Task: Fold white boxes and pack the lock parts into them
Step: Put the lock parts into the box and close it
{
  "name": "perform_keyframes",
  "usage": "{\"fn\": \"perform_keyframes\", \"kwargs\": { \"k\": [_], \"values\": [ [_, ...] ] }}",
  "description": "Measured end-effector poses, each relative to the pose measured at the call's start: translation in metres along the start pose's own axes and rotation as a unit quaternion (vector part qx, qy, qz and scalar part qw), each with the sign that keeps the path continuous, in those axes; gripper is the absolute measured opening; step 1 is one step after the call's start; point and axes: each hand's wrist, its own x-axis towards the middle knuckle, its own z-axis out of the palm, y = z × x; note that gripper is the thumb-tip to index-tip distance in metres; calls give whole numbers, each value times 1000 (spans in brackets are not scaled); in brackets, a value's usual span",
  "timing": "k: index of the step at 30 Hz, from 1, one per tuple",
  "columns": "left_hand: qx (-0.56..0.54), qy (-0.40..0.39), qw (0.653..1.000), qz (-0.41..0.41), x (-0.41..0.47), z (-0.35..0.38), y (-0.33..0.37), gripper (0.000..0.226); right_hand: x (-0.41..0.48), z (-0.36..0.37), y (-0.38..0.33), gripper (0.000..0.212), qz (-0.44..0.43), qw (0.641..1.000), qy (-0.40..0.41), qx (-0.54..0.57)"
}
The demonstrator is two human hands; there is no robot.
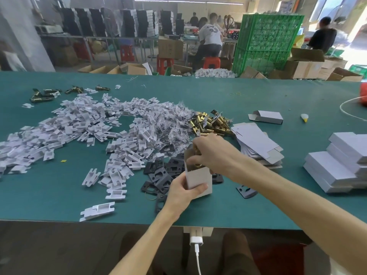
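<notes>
I'm packing: left hand [181, 192] gripping the white box [197, 178] upright; right hand [210, 152] pinching a brass lock part [197, 165] into its mouth; next, closing the flap.

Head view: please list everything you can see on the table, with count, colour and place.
table: one, green, under everything
inserts: many, white, left and centre
bags: pile, clear, centre
latches: pile, brass, right of bags
plates: several, black, front centre
flat boxes: stack, white, right of latches
folded boxes: stack, white, right edge
open box: one, white, far right
held box: one, white, front centre
latch: one, brass, at its mouth
left hand: grips held box
right hand: holds latch
</notes>
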Motion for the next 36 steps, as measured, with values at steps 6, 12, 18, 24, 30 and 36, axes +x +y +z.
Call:
{"fn": "perform_keyframes", "kwargs": {
  "k": [6, 12, 18, 24, 30, 36],
  "values": [
    [5, 7, 1000, -2, 1, -1, -2, 42, -2, 17, 3, 21, -17, 996, -83, 18],
    [18, -8, 1000, -4, 1, 0, -1, 37, -3, 10, 8, 21, 24, 983, -173, 64],
    [31, -16, 999, 8, -1, -1, 0, 33, 5, 17, 8, 32, 87, 960, -253, 81],
    [29, -19, 999, 12, -2, -1, 0, 35, 1, 14, 8, 37, 89, 954, -266, 104],
    [7, -8, 1000, -11, 1, 0, 1, 38, 2, -8, 15, 33, 57, 973, -116, 189],
    [-8, 10, 1000, -24, 1, 1, 3, 40, 66, -5, 55, 10, 95, 961, 128, 226]
  ]
}}
